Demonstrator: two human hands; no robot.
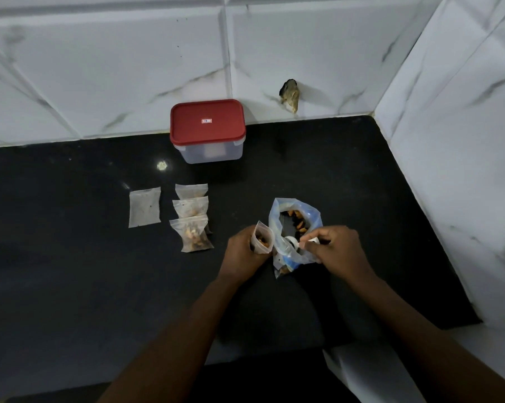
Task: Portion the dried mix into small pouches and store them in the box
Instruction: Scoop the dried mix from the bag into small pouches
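My left hand [241, 251] grips a small clear pouch [263, 238], open at the top and partly filled with dried mix. Right beside it stands the large clear-and-blue bag of dried mix [296, 228], its mouth open. My right hand [337, 247] holds a small white scoop [296, 243] dipped inside that bag. Three filled pouches [193, 221] lie overlapping in a column to the left. An empty flat pouch [144, 207] lies further left. The clear box with a red lid [207, 129] stands shut at the back, against the wall.
The black countertop [71, 257] meets white marbled tile walls at the back and on the right. A chipped hole in the back tile [289, 94] shows above the counter. The counter's front edge runs below my forearms.
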